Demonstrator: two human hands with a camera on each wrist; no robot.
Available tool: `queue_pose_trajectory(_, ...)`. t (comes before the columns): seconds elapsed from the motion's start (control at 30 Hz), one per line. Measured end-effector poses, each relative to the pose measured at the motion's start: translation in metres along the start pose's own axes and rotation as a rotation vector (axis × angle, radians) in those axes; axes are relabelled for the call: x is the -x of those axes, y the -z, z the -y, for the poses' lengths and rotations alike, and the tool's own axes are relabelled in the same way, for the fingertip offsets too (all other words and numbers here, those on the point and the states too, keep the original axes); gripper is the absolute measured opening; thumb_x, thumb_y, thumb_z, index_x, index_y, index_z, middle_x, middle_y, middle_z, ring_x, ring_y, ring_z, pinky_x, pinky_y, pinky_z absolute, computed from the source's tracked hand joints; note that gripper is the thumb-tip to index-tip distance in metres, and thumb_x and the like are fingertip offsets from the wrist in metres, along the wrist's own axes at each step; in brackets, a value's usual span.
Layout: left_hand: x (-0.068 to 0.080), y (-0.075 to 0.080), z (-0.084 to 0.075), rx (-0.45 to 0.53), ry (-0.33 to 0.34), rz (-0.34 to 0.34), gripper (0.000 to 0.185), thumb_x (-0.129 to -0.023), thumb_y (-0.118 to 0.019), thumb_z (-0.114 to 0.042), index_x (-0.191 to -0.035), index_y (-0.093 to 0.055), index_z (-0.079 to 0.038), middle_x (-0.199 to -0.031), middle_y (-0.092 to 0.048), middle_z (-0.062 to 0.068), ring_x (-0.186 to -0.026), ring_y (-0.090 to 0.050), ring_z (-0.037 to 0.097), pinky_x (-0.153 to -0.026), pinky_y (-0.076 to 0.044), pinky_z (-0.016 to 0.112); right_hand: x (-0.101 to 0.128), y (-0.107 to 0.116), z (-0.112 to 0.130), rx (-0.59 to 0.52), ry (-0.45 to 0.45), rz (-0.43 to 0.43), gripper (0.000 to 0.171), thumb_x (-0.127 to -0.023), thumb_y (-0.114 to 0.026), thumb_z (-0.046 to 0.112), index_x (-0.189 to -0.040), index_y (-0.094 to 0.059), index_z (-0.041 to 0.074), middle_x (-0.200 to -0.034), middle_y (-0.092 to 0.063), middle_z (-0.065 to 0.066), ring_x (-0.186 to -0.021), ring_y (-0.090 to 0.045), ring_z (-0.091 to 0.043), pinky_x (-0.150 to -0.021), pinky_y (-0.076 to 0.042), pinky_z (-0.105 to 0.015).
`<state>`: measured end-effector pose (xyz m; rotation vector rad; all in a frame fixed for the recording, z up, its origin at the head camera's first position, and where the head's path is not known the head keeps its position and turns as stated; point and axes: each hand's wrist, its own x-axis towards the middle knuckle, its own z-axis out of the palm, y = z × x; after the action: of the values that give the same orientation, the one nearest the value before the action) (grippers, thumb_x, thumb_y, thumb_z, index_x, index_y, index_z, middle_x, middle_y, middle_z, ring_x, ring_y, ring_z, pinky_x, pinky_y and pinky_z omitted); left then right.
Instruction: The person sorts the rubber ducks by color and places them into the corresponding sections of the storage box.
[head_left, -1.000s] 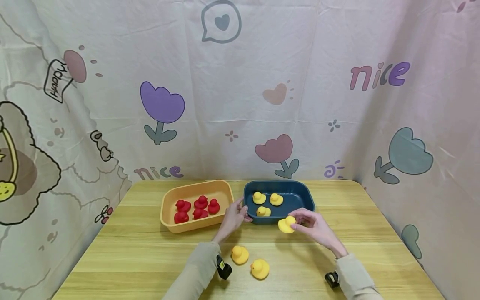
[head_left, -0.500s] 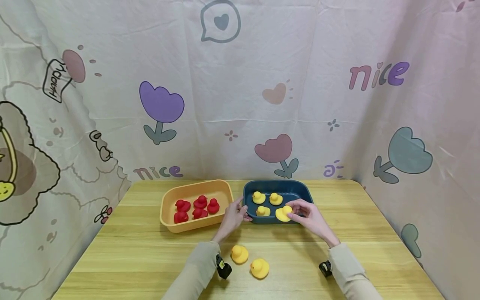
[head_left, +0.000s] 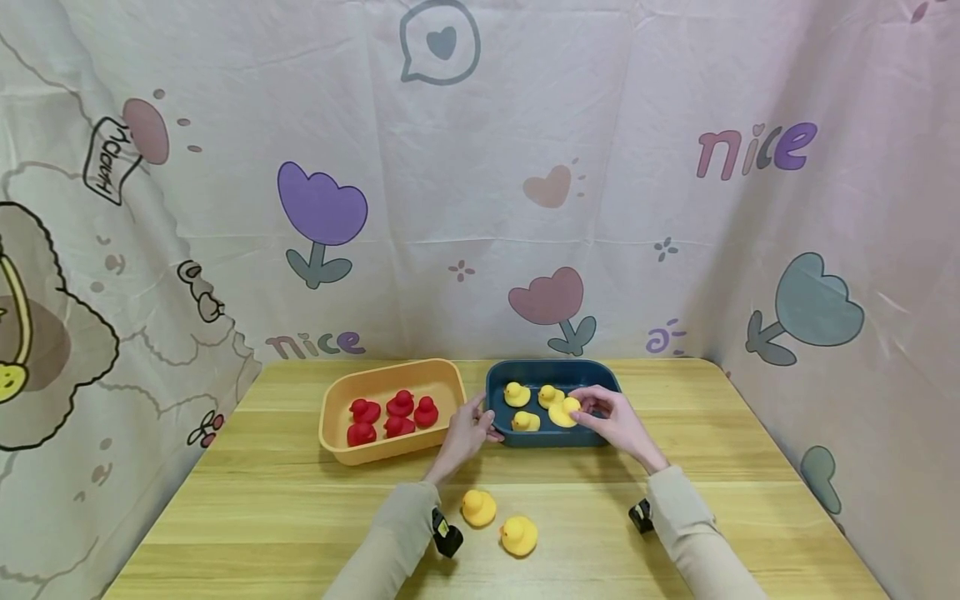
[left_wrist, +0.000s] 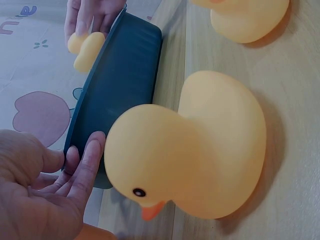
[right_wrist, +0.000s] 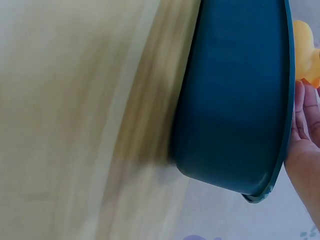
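Moved: right hand (head_left: pixel 611 419) carried duck (head_left: pixel 562 412) from table edge over blue bin (head_left: pixel 552 440) | fingers pinch duck | left hand (head_left: pixel 467 432), fingers relaxed, steadies bin's left rim | advice: lower duck clear of neighbours before release.

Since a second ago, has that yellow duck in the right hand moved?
Yes. The yellow duck, held by the right hand, moved from outside the blue tub's near rim to over its inside.

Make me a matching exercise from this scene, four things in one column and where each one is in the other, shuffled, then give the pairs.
Things
1. red ducks
2. left hand
3. right hand
4. two loose yellow ducks

Places
A. on the bare table
B. holding a yellow duck over the blue tub
C. in the orange tub
D. touching the blue tub's left end

Pairs: 1-C, 2-D, 3-B, 4-A
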<state>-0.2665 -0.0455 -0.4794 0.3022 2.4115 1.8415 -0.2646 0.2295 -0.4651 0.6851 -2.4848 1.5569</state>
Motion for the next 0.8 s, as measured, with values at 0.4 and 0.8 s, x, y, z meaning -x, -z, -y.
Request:
queue_pose_trajectory(0.4, 0.0, 0.0, 0.0, -0.006, 0.013, -0.005, 0.05, -0.094, -0.043, -0.011, -0.139, -0.026, -0.002, -0.082, -0.055, 0.015, -0.068, -0.068, 0.024, -0.07, -0.056, 0.04, -0.01, 0.003, 0.031, 0.019, -0.06, 0.047, 0.03, -0.081, -0.063, 0.006, -0.107, -0.057, -0.007, -0.099, -0.058, -0.026, -0.078, -0.052, -0.031, -0.067, -0.052, -0.021)
queue_pose_trajectory(0.8, 0.002, 0.0, -0.002, -0.052, -0.022, -0.009, 0.048, -0.093, -0.043, -0.01, -0.138, -0.028, 0.001, -0.078, -0.054, 0.017, -0.069, -0.067, 0.029, -0.068, -0.057, 0.04, -0.02, 0.002, 0.024, 0.083, -0.102, 0.062, 0.028, -0.079, -0.065, 0.008, -0.104, -0.06, -0.005, -0.095, -0.061, -0.022, -0.079, -0.056, -0.03, -0.068, -0.053, -0.022)
